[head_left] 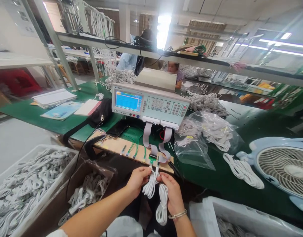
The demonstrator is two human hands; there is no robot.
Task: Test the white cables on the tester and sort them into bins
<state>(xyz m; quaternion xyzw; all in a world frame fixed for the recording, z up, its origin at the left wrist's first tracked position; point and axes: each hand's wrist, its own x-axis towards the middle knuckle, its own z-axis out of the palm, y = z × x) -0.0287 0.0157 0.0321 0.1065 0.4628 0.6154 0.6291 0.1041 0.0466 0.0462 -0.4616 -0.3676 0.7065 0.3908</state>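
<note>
My left hand (137, 180) pinches the end of a coiled white cable (149, 186) just below a small green connector fixture (152, 159) on a wooden board (116, 144). My right hand (171, 194), with a bracelet at the wrist, is closed on a second coiled white cable (162, 205) that hangs down from it. Both hands sit at the front edge of the green bench (215, 177). A grey cable tester (148, 104) with a blue screen stands behind the board, linked to it by flat ribbon cables (147, 135).
A white bin of coiled cables (22, 184) and a brown box with more (87, 194) stand at lower left. Bagged cables (205, 131), a loose coil (242, 169) and a light-blue fan (282, 168) lie right. Another bin (240, 217) is at lower right. A person sits behind the tester.
</note>
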